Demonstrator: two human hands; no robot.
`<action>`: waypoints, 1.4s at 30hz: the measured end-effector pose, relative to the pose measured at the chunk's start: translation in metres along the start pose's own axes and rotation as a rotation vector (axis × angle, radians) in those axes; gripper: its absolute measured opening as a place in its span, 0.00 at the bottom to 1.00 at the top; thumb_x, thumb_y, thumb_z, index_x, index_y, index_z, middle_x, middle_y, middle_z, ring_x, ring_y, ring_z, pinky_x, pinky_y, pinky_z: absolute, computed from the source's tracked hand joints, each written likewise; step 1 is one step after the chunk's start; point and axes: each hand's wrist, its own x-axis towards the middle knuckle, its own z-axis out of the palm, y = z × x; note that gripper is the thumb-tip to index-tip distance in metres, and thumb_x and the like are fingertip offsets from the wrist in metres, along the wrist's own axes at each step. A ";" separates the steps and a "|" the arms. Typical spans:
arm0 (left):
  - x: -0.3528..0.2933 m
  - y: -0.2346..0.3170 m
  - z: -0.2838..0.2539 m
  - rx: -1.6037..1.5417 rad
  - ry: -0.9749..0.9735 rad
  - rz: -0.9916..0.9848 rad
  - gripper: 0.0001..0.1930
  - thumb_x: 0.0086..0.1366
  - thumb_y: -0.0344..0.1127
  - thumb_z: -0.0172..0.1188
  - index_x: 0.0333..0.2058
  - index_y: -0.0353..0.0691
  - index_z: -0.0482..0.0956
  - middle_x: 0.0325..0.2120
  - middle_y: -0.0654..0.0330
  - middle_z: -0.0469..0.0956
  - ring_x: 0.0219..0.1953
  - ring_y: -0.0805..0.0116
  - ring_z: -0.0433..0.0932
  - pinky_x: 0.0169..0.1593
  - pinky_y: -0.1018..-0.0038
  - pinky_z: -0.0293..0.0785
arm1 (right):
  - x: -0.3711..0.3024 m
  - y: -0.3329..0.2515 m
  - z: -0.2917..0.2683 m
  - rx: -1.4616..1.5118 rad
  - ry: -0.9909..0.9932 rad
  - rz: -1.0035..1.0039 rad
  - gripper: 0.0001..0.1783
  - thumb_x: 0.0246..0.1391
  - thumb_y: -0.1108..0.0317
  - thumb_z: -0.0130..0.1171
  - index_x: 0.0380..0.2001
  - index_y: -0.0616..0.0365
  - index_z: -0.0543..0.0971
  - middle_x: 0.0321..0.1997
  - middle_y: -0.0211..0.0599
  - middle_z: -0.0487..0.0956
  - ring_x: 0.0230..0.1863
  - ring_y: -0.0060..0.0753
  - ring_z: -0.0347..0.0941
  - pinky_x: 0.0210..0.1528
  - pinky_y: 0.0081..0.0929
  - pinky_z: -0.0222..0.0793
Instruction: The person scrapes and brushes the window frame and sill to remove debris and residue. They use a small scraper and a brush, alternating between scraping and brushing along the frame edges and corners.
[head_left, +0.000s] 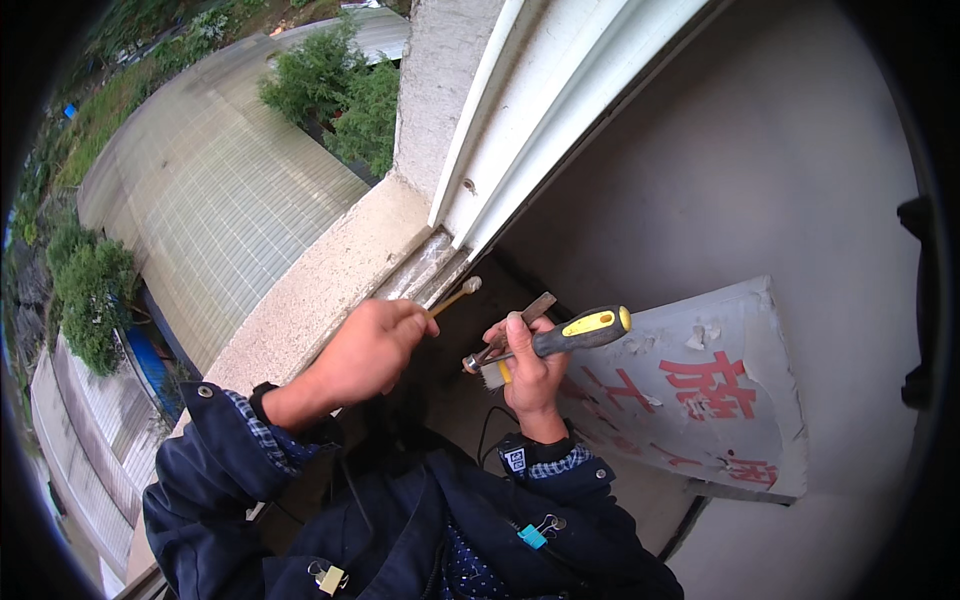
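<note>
Currently, a thin stick (447, 303) tipped with a pale lump (472, 285) is pinched in the left hand (368, 350), its tip held near the sill's (350, 240) inner edge, by the foot of the white window frame (545, 100). Gathered in the right hand (535, 372) are a yellow-and-black screwdriver (583, 333), a flat bar (537, 309) and a brush (494, 374). A patchy, pale surface is shown in the sill's groove (420, 265), which is partly hidden by the left hand. A chipped board (700, 390), marked in red, is partly covered by the screwdriver's handle. Beyond the sill's outer edge, a ribbed roof (240, 180) and trees (320, 85) are seen.
</note>
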 end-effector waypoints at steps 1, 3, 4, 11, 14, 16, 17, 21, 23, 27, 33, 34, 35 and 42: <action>0.000 -0.002 0.004 0.218 0.012 0.175 0.12 0.70 0.33 0.52 0.39 0.28 0.77 0.15 0.46 0.76 0.15 0.52 0.76 0.22 0.60 0.73 | 0.000 0.000 0.000 -0.005 0.011 -0.005 0.12 0.67 0.63 0.60 0.35 0.62 0.79 0.30 0.38 0.83 0.27 0.19 0.75 0.32 0.19 0.70; -0.012 -0.003 0.007 0.688 -0.161 0.043 0.08 0.66 0.33 0.54 0.35 0.33 0.75 0.17 0.40 0.76 0.21 0.39 0.79 0.27 0.51 0.76 | 0.001 0.000 0.000 -0.006 0.041 -0.026 0.11 0.66 0.63 0.60 0.33 0.60 0.78 0.29 0.38 0.83 0.22 0.14 0.68 0.28 0.15 0.65; -0.013 -0.003 0.010 0.764 -0.191 0.015 0.07 0.67 0.33 0.55 0.35 0.35 0.75 0.17 0.40 0.76 0.21 0.39 0.79 0.27 0.51 0.76 | 0.001 -0.001 -0.001 -0.002 0.043 -0.026 0.11 0.66 0.63 0.60 0.33 0.60 0.78 0.29 0.38 0.83 0.22 0.14 0.68 0.28 0.15 0.65; -0.017 0.002 -0.001 0.597 -0.024 -0.038 0.08 0.67 0.33 0.54 0.33 0.34 0.75 0.19 0.41 0.78 0.22 0.36 0.78 0.30 0.48 0.76 | 0.004 -0.004 -0.004 0.003 0.043 -0.028 0.11 0.66 0.63 0.60 0.33 0.60 0.79 0.29 0.38 0.82 0.22 0.14 0.68 0.28 0.15 0.65; -0.018 0.000 -0.008 0.427 0.003 -0.139 0.10 0.68 0.34 0.54 0.31 0.33 0.77 0.22 0.39 0.79 0.26 0.35 0.79 0.35 0.48 0.77 | 0.006 -0.001 -0.003 0.018 0.043 -0.023 0.10 0.66 0.64 0.60 0.34 0.59 0.79 0.29 0.38 0.83 0.23 0.15 0.70 0.28 0.16 0.66; -0.016 -0.003 -0.010 0.439 -0.002 -0.184 0.11 0.69 0.33 0.53 0.35 0.32 0.79 0.19 0.43 0.76 0.24 0.42 0.79 0.33 0.56 0.76 | 0.007 0.001 -0.004 0.020 0.026 -0.013 0.11 0.66 0.64 0.60 0.35 0.61 0.79 0.30 0.38 0.83 0.26 0.18 0.74 0.30 0.18 0.68; -0.015 -0.004 -0.011 0.446 -0.005 -0.207 0.11 0.70 0.33 0.52 0.36 0.32 0.80 0.17 0.45 0.75 0.23 0.46 0.79 0.32 0.60 0.75 | 0.008 0.001 -0.006 0.016 0.006 -0.007 0.11 0.67 0.64 0.60 0.35 0.62 0.79 0.31 0.37 0.83 0.29 0.21 0.77 0.32 0.19 0.70; -0.006 0.001 -0.016 0.342 0.021 -0.188 0.12 0.70 0.33 0.51 0.35 0.31 0.81 0.18 0.48 0.76 0.23 0.52 0.78 0.33 0.61 0.75 | 0.010 0.004 -0.010 0.032 -0.019 0.003 0.12 0.67 0.63 0.60 0.36 0.63 0.80 0.32 0.35 0.83 0.33 0.24 0.81 0.34 0.21 0.73; -0.006 0.009 -0.025 0.284 -0.081 -0.388 0.14 0.68 0.33 0.50 0.33 0.30 0.82 0.23 0.41 0.80 0.31 0.43 0.82 0.41 0.57 0.77 | 0.011 0.005 -0.013 0.019 -0.012 -0.002 0.12 0.67 0.64 0.60 0.36 0.63 0.80 0.32 0.35 0.83 0.33 0.24 0.81 0.34 0.20 0.73; 0.003 0.021 -0.021 0.243 -0.090 -0.449 0.15 0.68 0.34 0.50 0.33 0.30 0.82 0.23 0.43 0.80 0.31 0.48 0.82 0.41 0.59 0.77 | 0.014 0.005 -0.017 0.020 0.000 0.007 0.11 0.67 0.64 0.60 0.36 0.63 0.80 0.32 0.35 0.83 0.33 0.23 0.81 0.34 0.21 0.73; 0.012 0.025 -0.023 0.203 -0.111 -0.499 0.16 0.69 0.35 0.49 0.33 0.29 0.82 0.21 0.46 0.79 0.30 0.53 0.82 0.39 0.59 0.76 | 0.020 0.004 -0.022 0.027 0.000 0.005 0.11 0.67 0.64 0.60 0.36 0.63 0.80 0.32 0.35 0.83 0.32 0.23 0.81 0.34 0.21 0.73; 0.013 0.024 -0.023 0.192 -0.141 -0.550 0.16 0.69 0.35 0.49 0.33 0.29 0.82 0.21 0.47 0.79 0.28 0.54 0.82 0.38 0.60 0.77 | 0.021 0.004 -0.023 0.025 0.004 0.014 0.11 0.67 0.64 0.60 0.36 0.63 0.80 0.32 0.35 0.83 0.32 0.23 0.81 0.34 0.20 0.73; 0.014 0.024 -0.025 0.174 -0.170 -0.632 0.16 0.69 0.35 0.49 0.33 0.29 0.82 0.20 0.47 0.79 0.26 0.55 0.81 0.36 0.60 0.77 | 0.022 0.004 -0.024 0.025 0.007 0.019 0.11 0.67 0.64 0.60 0.36 0.63 0.80 0.32 0.35 0.83 0.32 0.23 0.81 0.35 0.20 0.73; 0.041 0.014 -0.002 0.019 -0.113 -0.584 0.14 0.71 0.33 0.46 0.36 0.29 0.78 0.11 0.61 0.69 0.11 0.71 0.70 0.18 0.72 0.65 | 0.029 0.007 -0.024 0.045 -0.002 0.018 0.12 0.67 0.64 0.59 0.36 0.63 0.80 0.31 0.35 0.83 0.32 0.22 0.80 0.35 0.20 0.73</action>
